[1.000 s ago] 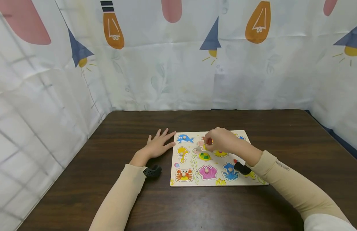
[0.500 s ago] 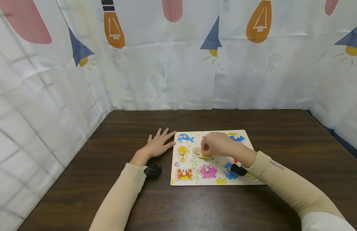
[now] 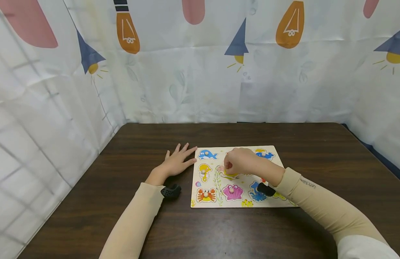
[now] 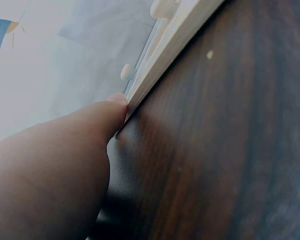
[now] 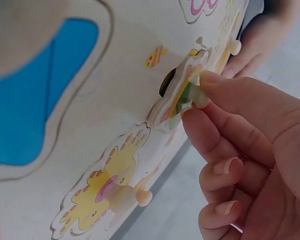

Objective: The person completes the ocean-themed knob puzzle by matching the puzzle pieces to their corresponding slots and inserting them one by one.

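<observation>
My right hand (image 3: pixel 242 162) is over the middle of a wooden knob puzzle board (image 3: pixel 224 205) with sea animals. In the right wrist view, its thumb and index finger pinch the knob of a turtle puzzle piece (image 5: pixel 182 95). The piece sits tilted at its recess, with a dark gap showing along one edge. A yellow octopus-like piece (image 5: pixel 97 200) lies beside it in the board. My left hand (image 3: pixel 176 163) rests spread on the table, its thumb (image 4: pixel 115 107) touching the board's left edge.
Other knobbed pieces sit in the board, among them a blue whale (image 3: pixel 207 154), a seahorse (image 3: pixel 204 173), a crab (image 3: pixel 206 195) and a pink shell (image 3: pixel 233 192). The dark wooden table (image 3: pixel 148 144) ends at a patterned curtain (image 3: pixel 193 90).
My right hand has come down toward the near side with the turtle piece, from above the board to its recess. The left hand has stayed in place.
</observation>
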Available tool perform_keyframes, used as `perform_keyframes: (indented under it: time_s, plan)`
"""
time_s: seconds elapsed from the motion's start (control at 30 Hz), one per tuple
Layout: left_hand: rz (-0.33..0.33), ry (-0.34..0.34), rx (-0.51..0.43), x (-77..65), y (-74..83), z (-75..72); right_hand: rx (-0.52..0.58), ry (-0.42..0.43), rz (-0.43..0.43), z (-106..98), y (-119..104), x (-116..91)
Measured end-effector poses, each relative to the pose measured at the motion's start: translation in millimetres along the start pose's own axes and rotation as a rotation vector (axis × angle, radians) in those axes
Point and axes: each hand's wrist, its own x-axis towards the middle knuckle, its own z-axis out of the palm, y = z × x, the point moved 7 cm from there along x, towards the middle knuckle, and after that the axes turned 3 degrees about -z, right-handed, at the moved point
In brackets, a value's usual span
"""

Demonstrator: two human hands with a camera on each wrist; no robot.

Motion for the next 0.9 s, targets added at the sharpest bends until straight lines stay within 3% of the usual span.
perform_keyframes:
  time_s: [0.53,0.9]
  plan:
    - [-0.002,-0.004,-0.007,-2.0,-0.4,0.9,-0.029,-0.052,0.036,2.4,-6.2,3.1]
    - [-0.001,-0.004,-0.003,-1.5,-0.8,2.7,0.025,-0.083,0.032,2.8,-1.3,6.2]
